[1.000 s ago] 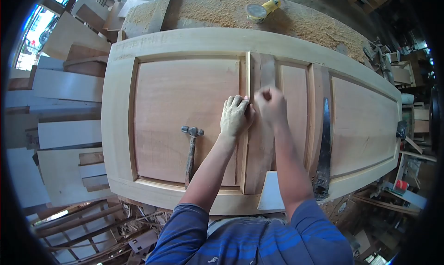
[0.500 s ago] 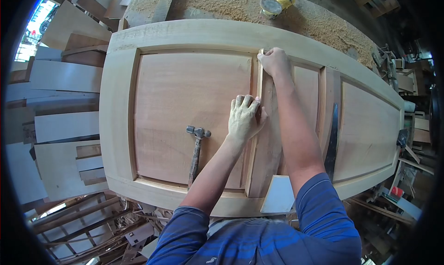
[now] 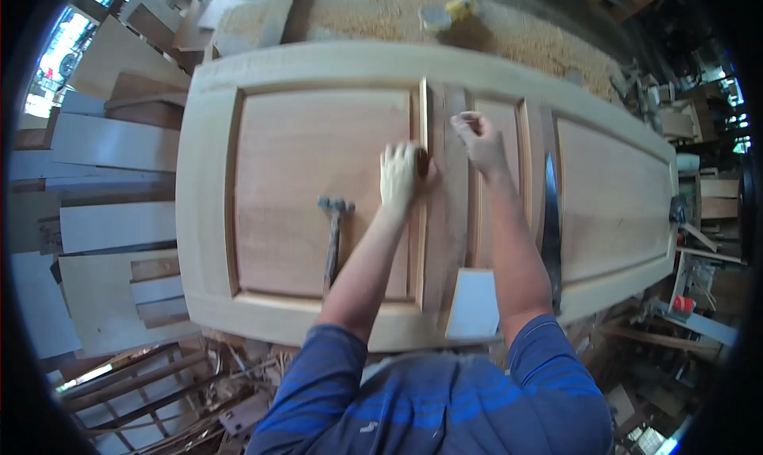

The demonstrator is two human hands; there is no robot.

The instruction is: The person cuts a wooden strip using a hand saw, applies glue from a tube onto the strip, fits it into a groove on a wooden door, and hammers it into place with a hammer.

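A pale wooden door [image 3: 302, 61] with recessed panels lies flat before me. Along the right edge of its large left panel [image 3: 310, 153] runs a thin moulding strip [image 3: 424, 113]. My left hand [image 3: 400, 177] straddles this strip, fingers on the panel side and thumb across it. Above the door's middle, to the right of the strip, is my right hand [image 3: 482, 141]. Its fingers are curled toward the thumb, and blur hides whatever may be between them. A hammer [image 3: 334, 224] lies on the left panel, its handle partly behind my left forearm.
A handsaw [image 3: 551, 224] lies across the door on the right. Near my body is a white board piece [image 3: 473, 304]. A yellow power tool [image 3: 457, 10] sits among sawdust [image 3: 540, 50] beyond the door. Boards [image 3: 115, 224] are stacked at the left.
My right hand has let go of the strip's far end and drawn back toward me. My left hand stays at the strip. The whole view has shifted slightly.
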